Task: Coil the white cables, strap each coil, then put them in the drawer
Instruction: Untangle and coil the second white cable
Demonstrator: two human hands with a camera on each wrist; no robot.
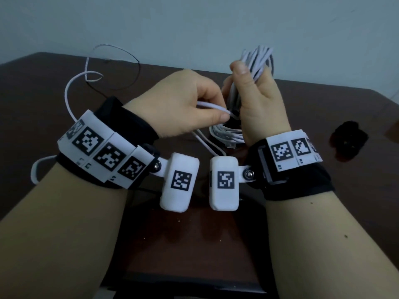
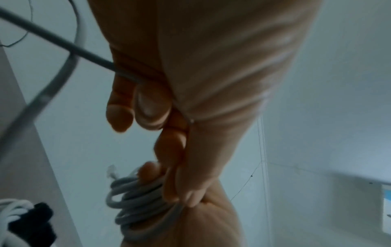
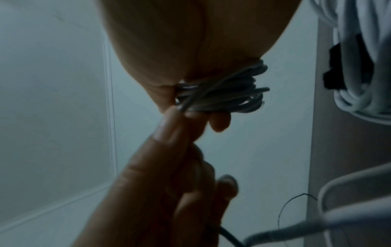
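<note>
Open below both wrists, the drawer (image 1: 190, 251) holds no cable that I can see. One strapped coil (image 1: 226, 134) lies on the table (image 1: 43, 87); a second coil (image 1: 257, 61) is part wound, so strapping and stowing remain. Right hand (image 1: 259, 100) clenches that coil upright. Left hand (image 1: 185, 104) pinches its loose cable (image 1: 69, 91), feeding it across.

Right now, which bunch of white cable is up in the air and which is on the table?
The coil gripped in the right hand is in the air. The other coil lies on the table below that hand.
</note>
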